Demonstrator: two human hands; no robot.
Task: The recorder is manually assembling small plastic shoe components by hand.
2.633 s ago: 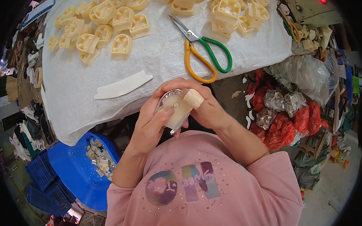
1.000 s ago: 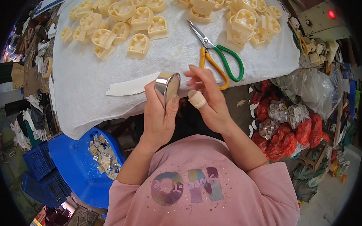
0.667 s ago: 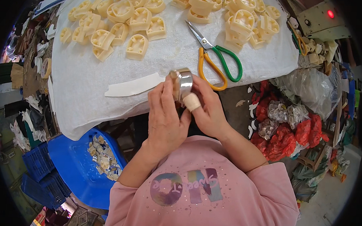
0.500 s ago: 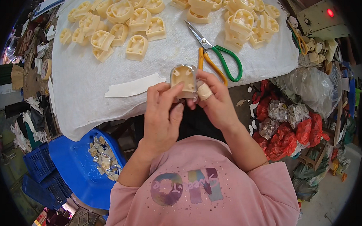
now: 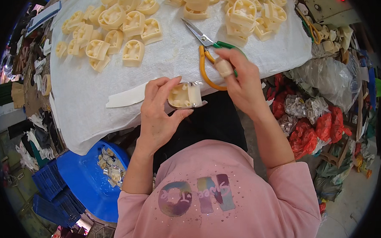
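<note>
A cream D-shaped plastic piece with small posts inside is held in my left hand, fingers on top and thumb below. Shiny silver film wraps part of its rim, and a loose end sticks out at the lower right. My right hand, one finger wrapped in beige tape, is closed round the green handle of a pair of scissors. The scissors lie on the white cloth, blades pointing away to the left, with the orange handle loop nearer me. Beside my left hand rests a white strip.
Piles of similar cream pieces cover the far side of the white cloth. At lower left stands a blue basin holding silvery scraps, beside blue crates. Red plastic bags lie to the right.
My right hand has left the cream piece and moved right and up onto the scissors' handle. The piece has turned in my left hand. The whole view has shifted slightly.
</note>
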